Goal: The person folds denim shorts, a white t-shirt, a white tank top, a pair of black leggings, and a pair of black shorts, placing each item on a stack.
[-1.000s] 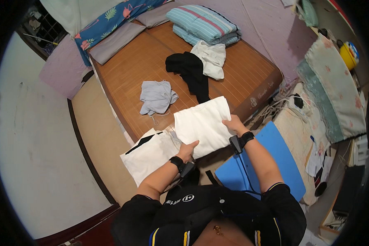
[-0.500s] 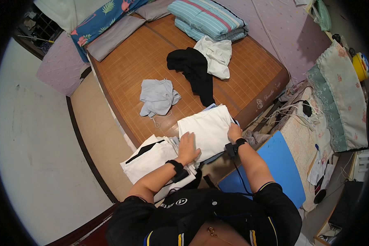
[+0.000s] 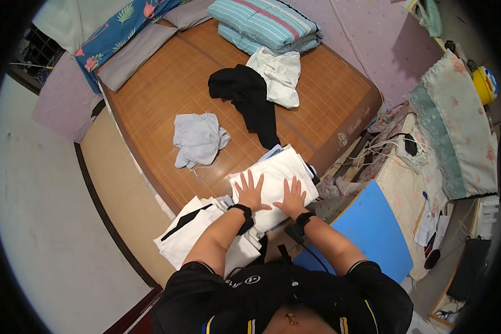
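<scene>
A: State of grip?
B: Both released. Left hand and right hand lie palm down, fingers spread, on the folded white cloth. Nothing pinched.
A: Change?
B: Half a second ago the right hand was at the cloth's right edge; now it rests on top, beside the left. I read this as pressing flat rather than placing: the cloth appears set down.
A: Location?
B: Top of a pile at the bed's near edge; blue and dark edges show beneath. Support hidden.
A: Counts, going outward?
B: Hands, two. Folded white cloth on top, one; layers below, not countable. White stack just left, one. Farther, on the bed: grey shirt, one; black garment, one; crumpled white garment, one.
</scene>
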`<state>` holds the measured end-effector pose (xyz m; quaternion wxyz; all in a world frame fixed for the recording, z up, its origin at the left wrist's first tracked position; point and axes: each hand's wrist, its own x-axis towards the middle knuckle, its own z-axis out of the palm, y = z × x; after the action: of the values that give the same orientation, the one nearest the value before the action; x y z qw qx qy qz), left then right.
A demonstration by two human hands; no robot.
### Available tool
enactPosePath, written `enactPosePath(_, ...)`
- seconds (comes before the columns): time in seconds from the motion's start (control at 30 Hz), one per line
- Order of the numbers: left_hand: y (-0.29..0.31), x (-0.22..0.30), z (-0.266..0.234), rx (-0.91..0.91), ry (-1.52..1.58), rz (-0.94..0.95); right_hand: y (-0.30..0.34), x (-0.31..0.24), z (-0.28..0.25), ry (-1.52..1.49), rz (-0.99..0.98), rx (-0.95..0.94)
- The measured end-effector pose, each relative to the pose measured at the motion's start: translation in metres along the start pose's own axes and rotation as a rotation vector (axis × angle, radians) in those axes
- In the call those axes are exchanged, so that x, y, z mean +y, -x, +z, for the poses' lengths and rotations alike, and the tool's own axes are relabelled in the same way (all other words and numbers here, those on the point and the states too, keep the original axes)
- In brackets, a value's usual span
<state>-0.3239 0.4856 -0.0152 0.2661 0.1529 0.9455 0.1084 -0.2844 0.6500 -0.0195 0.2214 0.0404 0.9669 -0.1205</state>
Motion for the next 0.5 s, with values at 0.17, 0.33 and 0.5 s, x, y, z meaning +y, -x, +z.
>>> enactPosePath(0.17,-0.012,0.010,0.017,-0.029,-0.042,-0.052,-0.024,0.020,0.017,-0.035,-0.005,-0.102)
enactPosePath(0.33,-0.022,0.007,0.010,-0.137,-0.041,-0.078,-0.036,0.017,0.017,-0.022,0.021,-0.186)
enactPosePath(0.5,-0.035,-0.022,0.013,-0.098,0.217,0.019,-0.040,0.022,0.006,-0.033,-0.001,-0.250)
